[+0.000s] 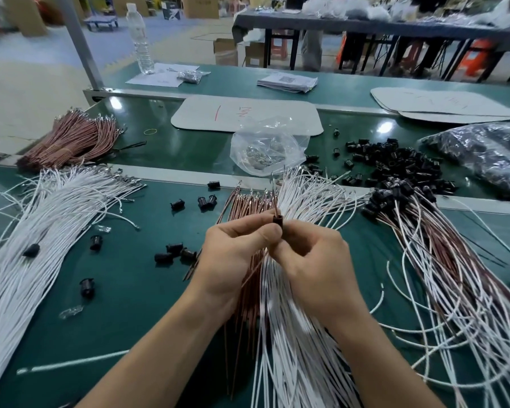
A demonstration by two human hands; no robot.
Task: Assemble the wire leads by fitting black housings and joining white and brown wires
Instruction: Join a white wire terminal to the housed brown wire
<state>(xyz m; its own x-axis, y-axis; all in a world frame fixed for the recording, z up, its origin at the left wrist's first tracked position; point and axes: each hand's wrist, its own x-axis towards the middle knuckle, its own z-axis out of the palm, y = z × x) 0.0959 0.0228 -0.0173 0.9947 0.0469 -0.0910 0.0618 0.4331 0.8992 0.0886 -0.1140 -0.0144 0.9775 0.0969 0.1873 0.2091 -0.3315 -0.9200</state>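
Pinching a housing (pixel 277 220) from both sides, we have the left grip (pixel 233 256) and the right grip (pixel 315 260) clamped on it, thumbs and forefingers meeting round its black body just above the table (pixel 130 304). A wire (pixel 274 198), brown with a metal tip, stands straight up out of the housing's top, beyond our fingertips. Directly beneath the two grips lie brown wires (pixel 249 206) and white wires (pixel 306 195) side by side, the brown under the left grip and the white under the right, both fanning away from us. Right of the right grip a sheaf of leads (pixel 442 260) lies spread out, white and brown strands together, with black housings at their far ends. Beyond those sits a heap of loose housings (pixel 401 169), and a few more spare housings (pixel 174 251) lie scattered left of the left grip. Straight ahead of the grips a clear bag (pixel 267 148) holds small metal parts; we cannot tell what kind. Far to the left a white bundle (pixel 42 231) runs along the table, and beyond it lies a brown bundle (pixel 71 136). A dark bag (pixel 483 151) sits well off to the right, and a water bottle (pixel 139 39) stands far beyond the left grip.
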